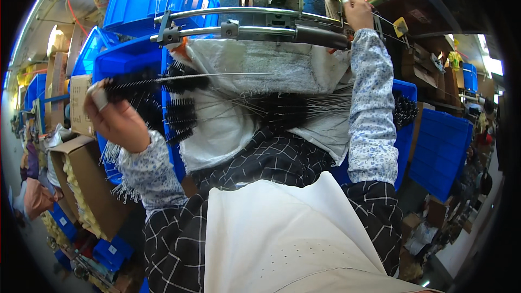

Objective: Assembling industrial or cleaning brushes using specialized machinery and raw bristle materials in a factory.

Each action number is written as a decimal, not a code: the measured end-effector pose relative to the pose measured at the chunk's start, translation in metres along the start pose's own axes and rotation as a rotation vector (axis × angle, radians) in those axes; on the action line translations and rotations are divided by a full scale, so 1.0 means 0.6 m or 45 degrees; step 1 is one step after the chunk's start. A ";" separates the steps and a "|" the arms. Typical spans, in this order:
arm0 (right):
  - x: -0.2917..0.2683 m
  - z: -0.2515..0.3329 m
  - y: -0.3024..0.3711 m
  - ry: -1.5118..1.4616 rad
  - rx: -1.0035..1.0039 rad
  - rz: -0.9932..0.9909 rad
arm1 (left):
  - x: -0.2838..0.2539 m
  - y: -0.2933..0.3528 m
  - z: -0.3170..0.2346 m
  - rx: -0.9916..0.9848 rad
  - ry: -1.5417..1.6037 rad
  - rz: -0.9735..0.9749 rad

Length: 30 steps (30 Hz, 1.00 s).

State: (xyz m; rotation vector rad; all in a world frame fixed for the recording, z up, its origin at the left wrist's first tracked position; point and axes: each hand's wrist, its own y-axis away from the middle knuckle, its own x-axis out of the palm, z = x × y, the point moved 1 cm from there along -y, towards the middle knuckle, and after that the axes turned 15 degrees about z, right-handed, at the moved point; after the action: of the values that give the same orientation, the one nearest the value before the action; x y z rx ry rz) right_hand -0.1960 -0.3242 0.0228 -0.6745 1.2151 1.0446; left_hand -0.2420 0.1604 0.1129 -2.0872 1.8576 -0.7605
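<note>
My left hand (116, 119), white wrap on a finger, is closed around the end of a black-bristled twisted-wire brush (138, 82). The brush's bare wire points right, above the white sheeting on my lap. My right hand (358, 12) is at the right end of a metal machine (260, 19), its fingers closed by a thin rod; what they hold is hidden. Across my lap lies a bundle of similar brushes (282, 109), their thin wires spreading to both sides. More black brushes (180, 114) stick out beside the blue bin at my left.
Blue plastic bins (157, 0) stand at the far left, and another blue bin (439, 152) leans at the right. A cardboard box (89, 184) with pale yellow pieces sits at the lower left. Steel bars (244, 13) cross in front of me.
</note>
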 end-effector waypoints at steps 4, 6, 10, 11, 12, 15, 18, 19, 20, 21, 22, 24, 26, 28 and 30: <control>-0.004 -0.037 -0.012 0.449 -0.019 0.079 | 0.049 0.015 0.023 -0.160 0.065 0.174; -0.038 -0.082 -0.008 0.223 -0.268 0.136 | 0.058 0.023 0.038 -0.243 0.114 0.221; -0.096 -0.052 0.118 -0.183 -0.375 0.477 | 0.059 0.040 0.045 -0.372 0.152 0.274; -0.102 -0.057 0.148 -0.319 -0.350 0.707 | 0.067 0.046 0.054 -0.381 0.166 0.275; -0.115 -0.041 0.186 -0.287 -0.406 0.785 | 0.080 0.052 0.061 -0.442 0.170 0.336; -0.088 0.062 0.250 -0.116 -0.745 0.897 | 0.153 0.086 0.076 -0.557 0.275 0.515; -0.024 0.190 0.302 -0.528 -0.793 0.926 | 0.185 0.135 0.101 -0.589 0.127 0.650; -0.002 0.207 0.310 -0.651 -0.752 0.867 | 0.193 0.139 0.092 -0.605 0.247 0.708; 0.003 0.210 0.306 -0.655 -0.748 0.855 | 0.185 0.133 0.088 -0.691 0.220 0.779; 0.007 0.212 0.297 -0.659 -0.775 0.733 | 0.168 0.121 0.090 -0.777 0.189 0.847; 0.011 0.214 0.286 -0.664 -0.804 0.616 | 0.139 0.107 0.100 -0.690 0.089 0.910; -0.001 0.178 0.217 -0.459 -0.479 0.169 | 0.085 0.068 0.104 -0.538 -0.575 0.907; 0.009 0.108 0.135 0.059 -0.378 -0.312 | 0.052 0.045 0.111 -0.448 -0.969 0.932; 0.015 0.088 0.097 0.242 -0.245 -0.326 | 0.018 0.040 0.136 -0.373 -1.161 0.968; 0.021 0.095 0.082 0.242 -0.200 -0.285 | -0.010 0.045 0.151 -0.299 -1.590 1.233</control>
State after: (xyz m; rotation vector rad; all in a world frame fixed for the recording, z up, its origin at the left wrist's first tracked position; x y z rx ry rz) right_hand -0.2167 -0.2513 0.0305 -1.0271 1.1955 0.9090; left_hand -0.2172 0.1476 0.0224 -0.9303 1.7409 0.8278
